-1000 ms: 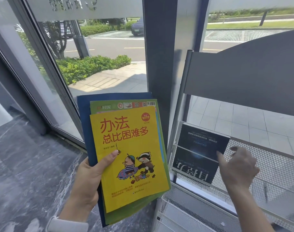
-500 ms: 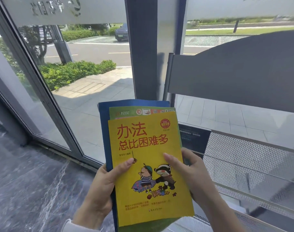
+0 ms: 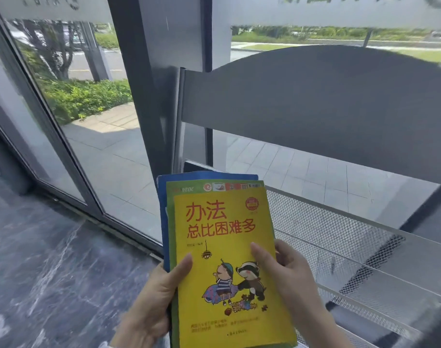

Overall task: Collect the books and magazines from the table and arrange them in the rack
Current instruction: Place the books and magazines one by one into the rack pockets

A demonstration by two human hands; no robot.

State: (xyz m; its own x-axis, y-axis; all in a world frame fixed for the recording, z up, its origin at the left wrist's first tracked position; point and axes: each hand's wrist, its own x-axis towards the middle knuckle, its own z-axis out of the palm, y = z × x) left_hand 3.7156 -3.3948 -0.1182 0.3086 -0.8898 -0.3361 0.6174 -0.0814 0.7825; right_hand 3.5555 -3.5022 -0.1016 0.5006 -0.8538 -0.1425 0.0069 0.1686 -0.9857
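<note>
Yellow book (image 3: 227,259) covers most of green magazine (image 3: 187,189) and blue book (image 3: 161,209) beneath; you see only their top and left margins. Stack's lower edge cut off by frame bottom. Fingers of your left hand (image 3: 149,310) hidden behind stack, thumb alone showing; right hand (image 3: 287,280) likewise past thumb. Both wrists cut off at frame bottom. Rack (image 3: 340,247) runs off right edge. Frosted lettering (image 3: 340,1) on glass blurred, unreadable. Small print on yellow cover too small to read.

- The right hand (image 3: 289,280) has left the dark book in the rack (image 3: 340,237) and now grips the right edge of the yellow book (image 3: 227,247), thumb on its cover
- That dark book is now almost hidden behind the stack
</note>
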